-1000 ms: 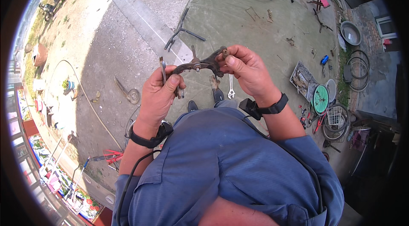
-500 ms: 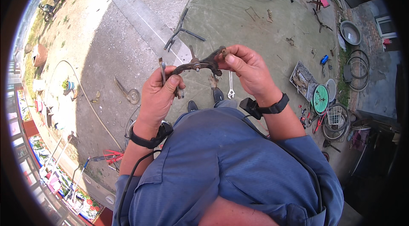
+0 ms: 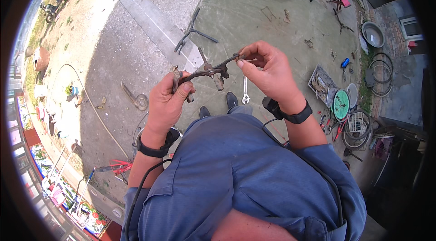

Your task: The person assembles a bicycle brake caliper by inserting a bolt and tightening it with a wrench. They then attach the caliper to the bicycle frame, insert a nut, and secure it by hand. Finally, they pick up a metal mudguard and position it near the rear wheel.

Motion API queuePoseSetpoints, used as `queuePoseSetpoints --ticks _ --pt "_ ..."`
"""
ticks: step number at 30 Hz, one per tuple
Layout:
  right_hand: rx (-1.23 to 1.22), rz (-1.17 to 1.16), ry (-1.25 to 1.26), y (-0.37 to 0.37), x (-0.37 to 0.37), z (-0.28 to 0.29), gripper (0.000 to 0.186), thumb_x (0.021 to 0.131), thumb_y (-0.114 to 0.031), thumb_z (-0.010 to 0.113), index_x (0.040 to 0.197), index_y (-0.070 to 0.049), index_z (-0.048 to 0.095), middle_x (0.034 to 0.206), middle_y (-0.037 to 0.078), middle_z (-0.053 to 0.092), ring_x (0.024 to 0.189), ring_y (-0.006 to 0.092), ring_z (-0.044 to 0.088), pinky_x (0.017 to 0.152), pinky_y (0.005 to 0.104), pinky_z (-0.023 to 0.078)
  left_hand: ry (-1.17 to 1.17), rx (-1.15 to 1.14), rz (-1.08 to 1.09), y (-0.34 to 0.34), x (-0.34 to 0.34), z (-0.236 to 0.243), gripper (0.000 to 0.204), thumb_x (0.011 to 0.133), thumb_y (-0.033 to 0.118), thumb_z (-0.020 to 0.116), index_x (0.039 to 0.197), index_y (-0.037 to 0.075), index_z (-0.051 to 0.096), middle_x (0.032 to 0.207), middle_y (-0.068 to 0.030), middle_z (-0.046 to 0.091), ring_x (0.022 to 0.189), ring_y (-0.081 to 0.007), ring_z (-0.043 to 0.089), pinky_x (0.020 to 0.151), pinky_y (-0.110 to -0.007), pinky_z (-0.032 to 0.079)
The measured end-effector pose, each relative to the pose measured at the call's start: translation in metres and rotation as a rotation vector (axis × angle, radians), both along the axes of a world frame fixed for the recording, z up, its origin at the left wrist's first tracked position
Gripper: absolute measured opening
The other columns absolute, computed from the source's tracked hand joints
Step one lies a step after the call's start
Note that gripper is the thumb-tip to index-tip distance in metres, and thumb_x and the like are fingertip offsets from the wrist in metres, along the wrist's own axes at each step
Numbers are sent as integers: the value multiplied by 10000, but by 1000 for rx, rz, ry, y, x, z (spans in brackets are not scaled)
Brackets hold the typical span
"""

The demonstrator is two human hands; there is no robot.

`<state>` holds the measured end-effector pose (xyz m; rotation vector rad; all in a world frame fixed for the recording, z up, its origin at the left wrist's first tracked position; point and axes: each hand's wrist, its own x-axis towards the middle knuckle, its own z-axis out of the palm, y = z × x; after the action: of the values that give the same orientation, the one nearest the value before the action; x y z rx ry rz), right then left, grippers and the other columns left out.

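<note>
Left hand (image 3: 167, 100) gripped one arm end. Rusty bike brake caliper (image 3: 210, 71) hung midair between hands; figured stiff, lightish, gritty, hardly fragile. Right hand (image 3: 269, 70) pinched other tip. Arms seemed best grab spots, tbh.

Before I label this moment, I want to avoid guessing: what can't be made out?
All in the head view:
- The dark metal part: its stretch inside the left hand, hidden by that hand.
- The wrench: its upper end, behind the right hand.
- The motorcycle: fine details, too small.
- The blue shirt: cut off by the lower edge.
</note>
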<state>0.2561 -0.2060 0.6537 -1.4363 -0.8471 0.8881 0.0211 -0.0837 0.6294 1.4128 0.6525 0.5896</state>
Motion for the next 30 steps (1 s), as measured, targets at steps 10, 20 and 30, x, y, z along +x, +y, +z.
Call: queuePoseSetpoints --ticks 10,20,30 --pt "58 6 -689 2 -7 7 158 812 -13 680 961 -11 626 980 94 682 866 188 678 737 317 590 26 -10 -27 1 -3 -2 246 972 141 639 1165 -7 610 844 -31 645 763 -89 599 645 -250 488" --pt "48 120 7 -4 -2 -3 237 905 -80 666 1123 -15 601 1064 68 668 986 167 667 864 311 535 51 -222 -43 3 -5 -4 283 973 208 648 1179 19 609 843 -26 645 751 -82 586 612 -228 441" --pt "40 211 269 -7 -2 -15 412 978 -251 602 1300 2 557 1133 112 656 1087 215 632 904 342 511 -6 -363 -51 2 -3 -10 272 987 228 626 1186 45 602 840 -25 639 652 -37 497 519 -186 335"
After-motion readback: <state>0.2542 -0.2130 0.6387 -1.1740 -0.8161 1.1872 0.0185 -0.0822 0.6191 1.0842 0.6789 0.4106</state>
